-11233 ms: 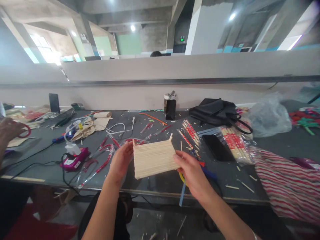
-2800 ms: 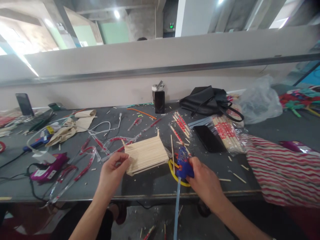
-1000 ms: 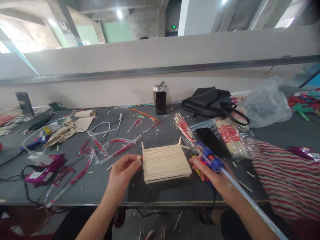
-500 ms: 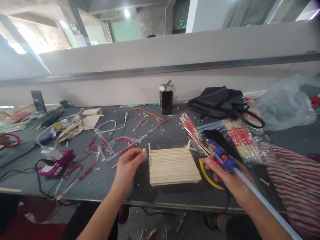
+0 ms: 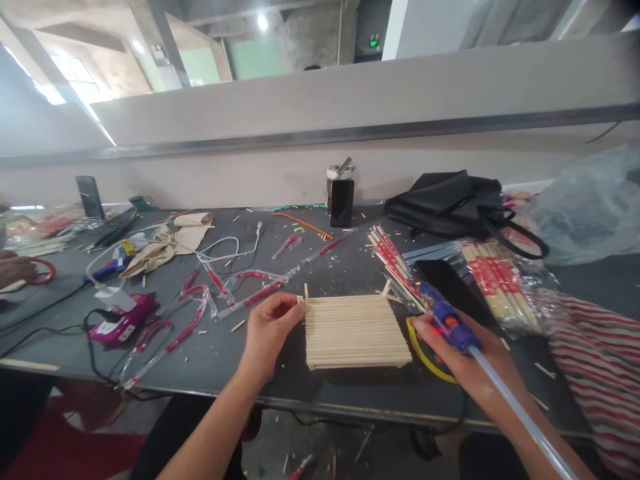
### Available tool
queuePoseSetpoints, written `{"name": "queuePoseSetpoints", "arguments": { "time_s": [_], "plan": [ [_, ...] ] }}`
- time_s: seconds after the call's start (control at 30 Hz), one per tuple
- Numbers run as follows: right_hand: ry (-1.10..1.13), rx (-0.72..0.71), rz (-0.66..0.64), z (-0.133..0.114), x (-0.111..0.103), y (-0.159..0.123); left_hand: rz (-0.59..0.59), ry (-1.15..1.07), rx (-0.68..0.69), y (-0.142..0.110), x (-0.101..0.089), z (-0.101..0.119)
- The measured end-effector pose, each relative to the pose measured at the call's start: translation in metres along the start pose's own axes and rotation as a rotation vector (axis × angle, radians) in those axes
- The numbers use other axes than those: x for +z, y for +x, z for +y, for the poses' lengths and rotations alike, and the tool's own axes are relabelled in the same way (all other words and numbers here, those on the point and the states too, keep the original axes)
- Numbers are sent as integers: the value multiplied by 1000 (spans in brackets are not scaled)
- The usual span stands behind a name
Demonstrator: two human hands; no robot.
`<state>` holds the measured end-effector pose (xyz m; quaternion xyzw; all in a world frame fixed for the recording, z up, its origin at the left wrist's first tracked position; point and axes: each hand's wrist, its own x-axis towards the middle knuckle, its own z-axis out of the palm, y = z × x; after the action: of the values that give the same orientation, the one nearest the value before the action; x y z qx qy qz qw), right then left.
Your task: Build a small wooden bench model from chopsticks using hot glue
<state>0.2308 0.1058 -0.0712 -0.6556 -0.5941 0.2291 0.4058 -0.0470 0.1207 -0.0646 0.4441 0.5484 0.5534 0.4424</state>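
A small platform of pale wooden sticks (image 5: 356, 333) laid side by side sits on the table in front of me, with short stubs rising at its two far corners. My left hand (image 5: 275, 327) is at its far left corner, thumb and fingers pinched on a short piece of wooden stick (image 5: 301, 299). Whether that piece touches the platform I cannot tell. To the right of the platform, my right hand (image 5: 460, 353) grips a blue glue gun (image 5: 445, 317) with a long clear glue stick (image 5: 515, 397) coming out of its back.
Beside the glue gun lie yellow-handled scissors or a yellow loop (image 5: 425, 360), a dark phone (image 5: 453, 287) and packaged chopsticks (image 5: 500, 287). Torn wrappers (image 5: 260, 290) and a purple power strip (image 5: 125, 319) are on the left. Another person's hand (image 5: 15, 269) is at the far left.
My left hand has brought the short stick piece closer to the platform's far left corner. My right hand still holds the glue gun, and the whole view has shifted slightly.
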Motion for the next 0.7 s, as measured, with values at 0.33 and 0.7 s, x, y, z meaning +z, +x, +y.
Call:
{"name": "queuePoseSetpoints", "arguments": {
  "time_s": [0.33,0.7],
  "plan": [
    [20,-20,30,-4,3,-3,85,104,73,1,4,-4],
    [-35,-61,-37,0,3,0,105,188,124,3,5,-17]
  ]
}}
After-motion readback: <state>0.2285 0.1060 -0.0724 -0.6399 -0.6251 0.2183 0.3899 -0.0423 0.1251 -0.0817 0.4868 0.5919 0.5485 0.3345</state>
